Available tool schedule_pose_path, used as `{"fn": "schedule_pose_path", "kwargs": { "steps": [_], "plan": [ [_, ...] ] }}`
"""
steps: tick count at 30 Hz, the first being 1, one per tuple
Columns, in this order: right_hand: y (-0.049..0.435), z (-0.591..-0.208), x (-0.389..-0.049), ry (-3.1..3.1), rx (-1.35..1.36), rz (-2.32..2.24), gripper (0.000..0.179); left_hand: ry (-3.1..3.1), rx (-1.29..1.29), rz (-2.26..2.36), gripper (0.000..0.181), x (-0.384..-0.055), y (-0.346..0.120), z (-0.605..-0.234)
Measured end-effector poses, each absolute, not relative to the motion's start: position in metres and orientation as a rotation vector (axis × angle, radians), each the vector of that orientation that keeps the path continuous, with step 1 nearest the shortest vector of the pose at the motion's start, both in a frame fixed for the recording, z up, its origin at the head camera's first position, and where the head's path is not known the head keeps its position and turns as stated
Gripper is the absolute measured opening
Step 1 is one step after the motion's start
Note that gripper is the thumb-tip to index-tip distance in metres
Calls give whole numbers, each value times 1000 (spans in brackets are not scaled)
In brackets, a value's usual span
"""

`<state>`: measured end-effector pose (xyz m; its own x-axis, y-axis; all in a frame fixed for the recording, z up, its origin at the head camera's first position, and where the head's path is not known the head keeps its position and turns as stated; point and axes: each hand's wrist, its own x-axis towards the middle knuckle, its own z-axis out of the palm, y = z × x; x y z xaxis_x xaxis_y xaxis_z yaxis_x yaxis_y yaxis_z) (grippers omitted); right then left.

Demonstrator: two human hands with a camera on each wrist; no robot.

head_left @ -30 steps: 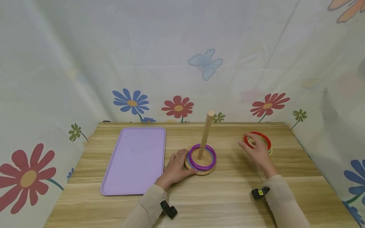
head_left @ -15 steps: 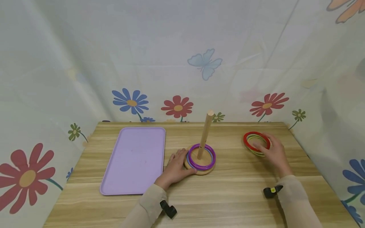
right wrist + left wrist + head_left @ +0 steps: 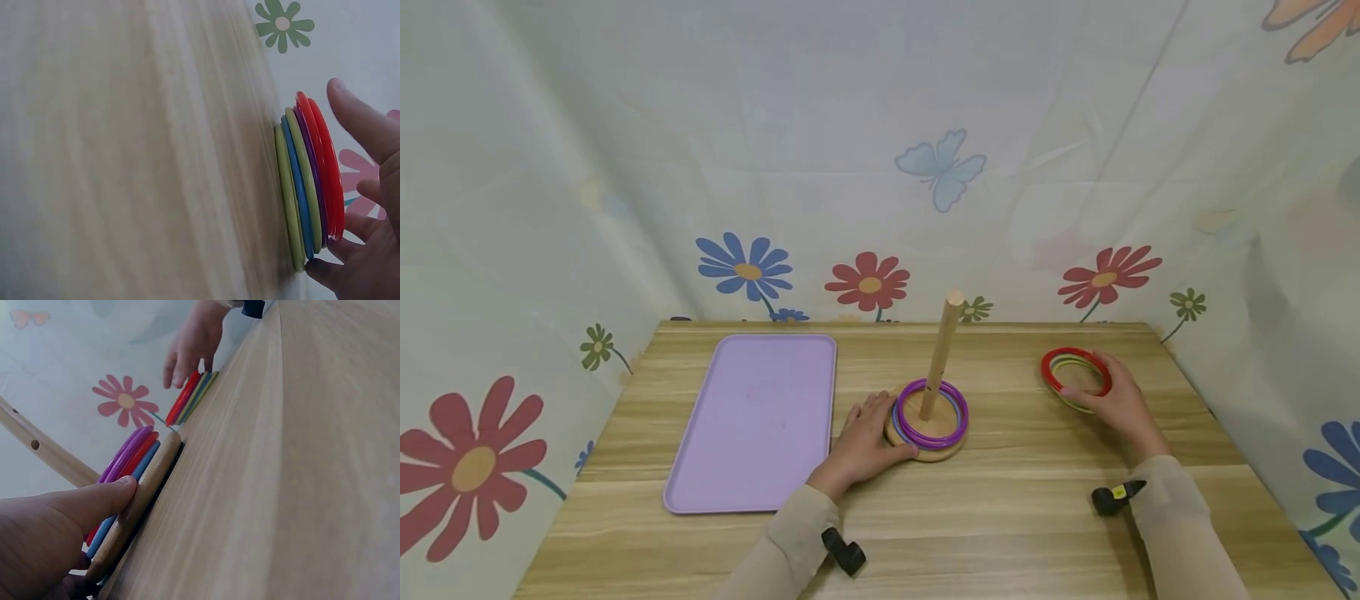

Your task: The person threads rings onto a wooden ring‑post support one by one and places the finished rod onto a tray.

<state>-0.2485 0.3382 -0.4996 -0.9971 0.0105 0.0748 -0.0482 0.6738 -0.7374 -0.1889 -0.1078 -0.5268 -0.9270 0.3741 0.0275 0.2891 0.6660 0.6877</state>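
Note:
A round wooden base [image 3: 936,455] with an upright peg [image 3: 942,350] stands mid-table. Purple rings [image 3: 965,414] lie around the peg on top, with a red ring [image 3: 149,448] and a blue ring [image 3: 145,464] beneath them in the left wrist view. My left hand [image 3: 867,446] grips the base's left side, thumb on the near edge. To the right lies a stack of rings [image 3: 306,181], red on top, with purple, yellow-green and blue below. My right hand [image 3: 1122,407] is at its right rim. In the right wrist view the thumb is raised apart from the rings, the fingers close beside them.
A flat lilac tray [image 3: 752,421] lies on the left of the wooden table [image 3: 985,533]. Behind and at both sides hangs a white flowered cloth [image 3: 820,167]. Table surface lies between the base and the right stack.
My right hand has moved from over the ring stack to its right rim, with the thumb now over the near edge. The left hand and base have stayed put.

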Motion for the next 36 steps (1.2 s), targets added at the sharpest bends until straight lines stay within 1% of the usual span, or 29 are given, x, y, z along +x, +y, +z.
{"fn": "schedule_pose_path", "kwargs": {
  "steps": [13, 36],
  "plan": [
    [343, -503, -253, -2856, 31, 1234, 115, 2762, 552, 1104, 102, -189, -108, -527],
    [344, -505, -254, -2860, 11, 1225, 118, 2751, 551, 1143, 100, -188, -107, -524]
  ]
}}
